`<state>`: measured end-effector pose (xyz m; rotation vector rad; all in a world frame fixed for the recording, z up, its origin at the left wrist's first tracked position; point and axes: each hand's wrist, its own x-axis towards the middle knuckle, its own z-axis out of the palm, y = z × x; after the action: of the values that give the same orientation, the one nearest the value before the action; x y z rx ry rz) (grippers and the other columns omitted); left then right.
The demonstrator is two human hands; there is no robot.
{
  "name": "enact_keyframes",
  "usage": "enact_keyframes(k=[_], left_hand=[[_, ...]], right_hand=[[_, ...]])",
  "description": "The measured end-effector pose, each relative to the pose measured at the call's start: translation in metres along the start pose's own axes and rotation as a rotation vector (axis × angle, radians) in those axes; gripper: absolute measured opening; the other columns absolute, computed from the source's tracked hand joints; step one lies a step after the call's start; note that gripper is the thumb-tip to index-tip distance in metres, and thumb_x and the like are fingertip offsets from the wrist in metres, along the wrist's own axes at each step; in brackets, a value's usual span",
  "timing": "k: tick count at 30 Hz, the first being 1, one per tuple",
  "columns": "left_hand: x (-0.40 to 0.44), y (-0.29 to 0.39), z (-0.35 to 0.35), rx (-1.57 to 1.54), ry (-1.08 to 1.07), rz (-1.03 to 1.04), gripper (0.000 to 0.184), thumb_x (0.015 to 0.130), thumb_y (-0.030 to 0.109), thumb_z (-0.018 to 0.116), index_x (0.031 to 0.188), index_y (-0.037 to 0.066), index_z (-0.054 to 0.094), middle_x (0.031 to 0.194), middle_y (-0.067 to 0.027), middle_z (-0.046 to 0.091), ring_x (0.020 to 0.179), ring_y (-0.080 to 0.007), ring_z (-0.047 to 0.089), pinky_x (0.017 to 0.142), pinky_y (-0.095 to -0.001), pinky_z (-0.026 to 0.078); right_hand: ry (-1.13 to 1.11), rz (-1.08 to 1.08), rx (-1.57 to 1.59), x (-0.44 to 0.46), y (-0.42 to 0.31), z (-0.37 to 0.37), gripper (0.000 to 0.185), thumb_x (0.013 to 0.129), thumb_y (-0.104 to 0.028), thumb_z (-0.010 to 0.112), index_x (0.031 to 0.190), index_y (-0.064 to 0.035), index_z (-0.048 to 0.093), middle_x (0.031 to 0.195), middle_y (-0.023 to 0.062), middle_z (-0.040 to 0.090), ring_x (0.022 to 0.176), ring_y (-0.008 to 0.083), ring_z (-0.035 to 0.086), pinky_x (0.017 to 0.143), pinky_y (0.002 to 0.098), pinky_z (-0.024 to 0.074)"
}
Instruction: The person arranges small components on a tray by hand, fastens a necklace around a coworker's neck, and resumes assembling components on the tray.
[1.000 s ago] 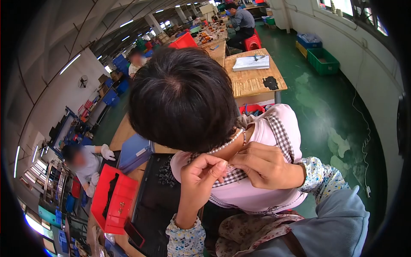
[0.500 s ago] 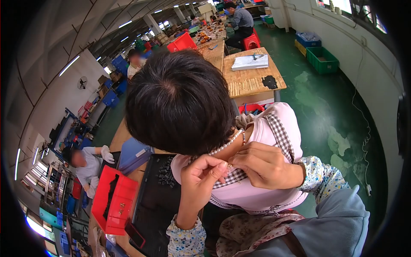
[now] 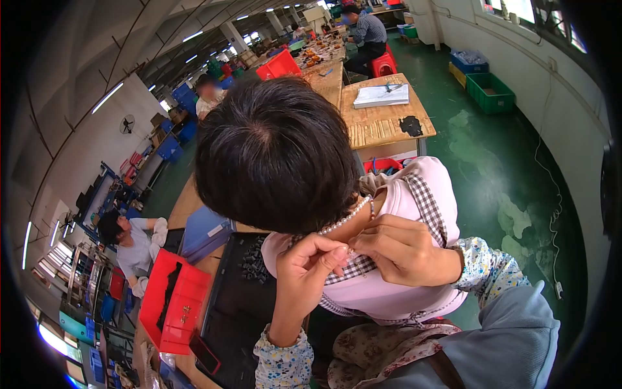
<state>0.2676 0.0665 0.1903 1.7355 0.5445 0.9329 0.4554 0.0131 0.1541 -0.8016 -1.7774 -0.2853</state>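
Right in front of me is a person's bowed head with short dark hair [image 3: 272, 155]. A pearl necklace [image 3: 346, 217] with some coloured beads lies around that person's neck. My left hand [image 3: 310, 264] and my right hand [image 3: 405, 253] meet just behind the neck, fingertips nearly touching. Both pinch the necklace's ends, where a small shiny piece shows between the fingers; its details are too small to make out. Below the fingers runs a brown-and-white checked strap [image 3: 426, 207] over the person's pink top [image 3: 382, 299].
At left, a black tray [image 3: 236, 318] holds small black parts [image 3: 254, 259], with a red bin [image 3: 184, 318], a phone [image 3: 205, 356] and a blue box [image 3: 204, 236] nearby. A co-worker [image 3: 136, 243] in white gloves sits beyond. A wooden table [image 3: 376, 133] stands ahead.
My hands stay together at the necklace, with only slight finger movement. The view has shifted slightly. The co-worker at left has turned their head.
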Motion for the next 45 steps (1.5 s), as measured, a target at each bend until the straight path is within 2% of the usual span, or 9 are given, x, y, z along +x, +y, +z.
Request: enact_keyframes(k=[20,22,35,37,45], left_hand=[[-0.0024,0.0015,-0.0027,0.009,0.015,-0.021,0.012,0.093,0.006,0.064,0.094,-0.006,0.066,0.083,-0.0075,0.068,0.070,-0.0097,0.062,0.064,-0.0227,0.052],[-0.0021,0.0019,-0.0028,0.013,0.012,-0.032,0.013,0.094,0.007,0.064,0.095,-0.006,0.066,0.084,-0.0080,0.068,0.071,-0.0101,0.063,0.066,-0.0228,0.053],[-0.0025,-0.0011,-0.0002,0.026,0.023,-0.026,0.014,0.095,0.006,0.062,0.097,-0.007,0.066,0.087,-0.0098,0.069,0.074,-0.0116,0.065,0.069,-0.0235,0.054],[-0.0027,-0.0002,-0.0007,0.038,0.014,-0.016,0.014,0.095,0.006,0.062,0.097,-0.007,0.066,0.086,-0.0097,0.069,0.074,-0.0117,0.065,0.068,-0.0235,0.053],[-0.0018,-0.0009,-0.0007,0.068,0.009,-0.005,0.013,0.094,0.006,0.063,0.096,-0.006,0.066,0.084,-0.0086,0.069,0.072,-0.0113,0.065,0.067,-0.0232,0.053]], right_hand=[[0.002,0.007,-0.042,0.0028,-0.0047,0.0027,0.024,0.068,0.009,0.071,0.092,0.0040,0.065,0.078,0.0114,0.065,0.068,0.0262,0.064,0.061,0.0344,0.0539],[0.046,-0.042,0.002,0.0022,-0.0019,0.0051,0.034,0.062,0.012,0.064,0.095,0.0064,0.062,0.074,0.0118,0.059,0.064,0.0274,0.056,0.056,0.0368,0.0479],[0.065,-0.022,-0.020,0.0047,-0.0043,0.0021,0.033,0.062,0.011,0.065,0.094,0.0055,0.062,0.073,0.0116,0.059,0.065,0.0277,0.058,0.058,0.0365,0.0491],[0.020,-0.011,-0.055,0.0054,-0.0071,0.0003,0.030,0.065,0.012,0.069,0.095,0.0055,0.064,0.079,0.0124,0.066,0.066,0.0265,0.064,0.059,0.0347,0.0533],[0.031,-0.009,-0.080,0.0047,-0.0070,0.0019,0.032,0.063,0.011,0.069,0.094,0.0045,0.064,0.079,0.0115,0.065,0.066,0.0260,0.063,0.058,0.0344,0.0521]])
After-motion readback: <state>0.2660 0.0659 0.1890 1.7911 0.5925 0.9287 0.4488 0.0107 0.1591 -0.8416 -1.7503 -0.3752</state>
